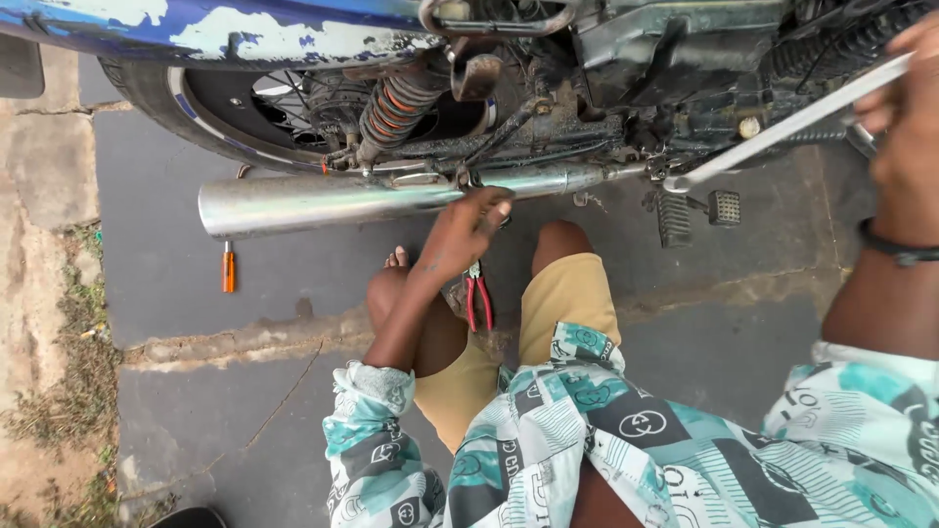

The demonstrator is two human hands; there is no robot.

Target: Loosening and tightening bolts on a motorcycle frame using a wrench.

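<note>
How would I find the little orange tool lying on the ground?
Start at the long shiny exhaust pipe that runs along the bottom of the motorcycle. Follow it to its open end on the left of the picture and look straight down at the dark pavement. The screwdriver lies there alone, its handle bright orange, unlike the red-handled pliers between the person's knees.
</note>
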